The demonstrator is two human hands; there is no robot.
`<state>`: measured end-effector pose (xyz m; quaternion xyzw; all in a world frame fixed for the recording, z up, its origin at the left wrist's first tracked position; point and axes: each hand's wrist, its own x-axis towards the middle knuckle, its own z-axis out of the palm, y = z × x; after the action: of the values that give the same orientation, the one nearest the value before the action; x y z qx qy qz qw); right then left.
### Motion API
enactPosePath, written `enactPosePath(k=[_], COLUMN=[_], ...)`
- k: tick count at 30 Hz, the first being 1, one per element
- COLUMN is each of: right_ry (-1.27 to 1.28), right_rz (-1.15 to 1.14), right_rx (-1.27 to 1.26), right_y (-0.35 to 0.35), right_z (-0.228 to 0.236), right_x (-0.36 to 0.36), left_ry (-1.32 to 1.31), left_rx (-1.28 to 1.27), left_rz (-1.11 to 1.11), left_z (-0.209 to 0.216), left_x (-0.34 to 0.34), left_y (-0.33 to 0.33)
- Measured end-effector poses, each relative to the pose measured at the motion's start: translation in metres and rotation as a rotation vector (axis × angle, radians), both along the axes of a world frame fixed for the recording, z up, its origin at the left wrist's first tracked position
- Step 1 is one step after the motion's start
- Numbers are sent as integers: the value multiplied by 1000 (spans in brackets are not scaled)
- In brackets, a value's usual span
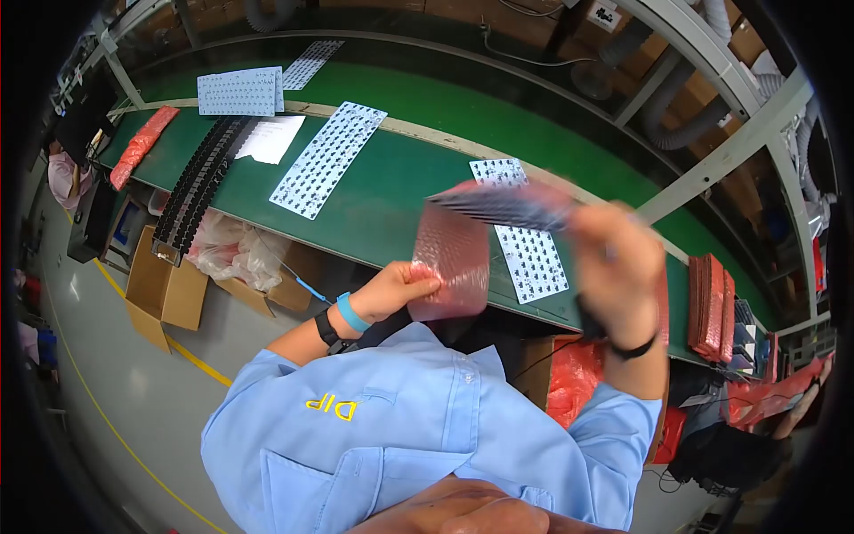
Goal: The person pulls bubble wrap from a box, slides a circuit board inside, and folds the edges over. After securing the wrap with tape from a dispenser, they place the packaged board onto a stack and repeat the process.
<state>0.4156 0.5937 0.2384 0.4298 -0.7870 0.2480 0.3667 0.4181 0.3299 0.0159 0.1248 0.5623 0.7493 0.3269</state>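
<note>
My left hand pinches the lower left edge of a pink bubble-wrap bag in front of my chest. At the right, my right hand is raised and blurred, its fingers closed on a dark striped board that reaches left above the bag. Pink wrap shows along this board; whether it is partly in the bag I cannot tell. Beneath it on the green bench lies a white perforated board, partly covered. Another white perforated board lies farther left, apart from both hands.
A black slotted rack and white boards stand at the bench's left. A stack of pink bubble-wrap packs stands at its right end. Below are an open cardboard box and pink plastic. Another person works at the right.
</note>
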Motion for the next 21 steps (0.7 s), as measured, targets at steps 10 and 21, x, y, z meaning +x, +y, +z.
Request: enactPosePath(k=[10, 21], right_ry=[76, -319], right_rz=[82, -19], right_rx=[183, 283], right_y=[-49, -46], right_z=[-172, -217], right_x=[30, 28], left_ry=[-195, -472], left_rx=[333, 428], left_rz=[235, 152], left_z=[-8, -55], left_x=[7, 47], left_y=[-8, -26])
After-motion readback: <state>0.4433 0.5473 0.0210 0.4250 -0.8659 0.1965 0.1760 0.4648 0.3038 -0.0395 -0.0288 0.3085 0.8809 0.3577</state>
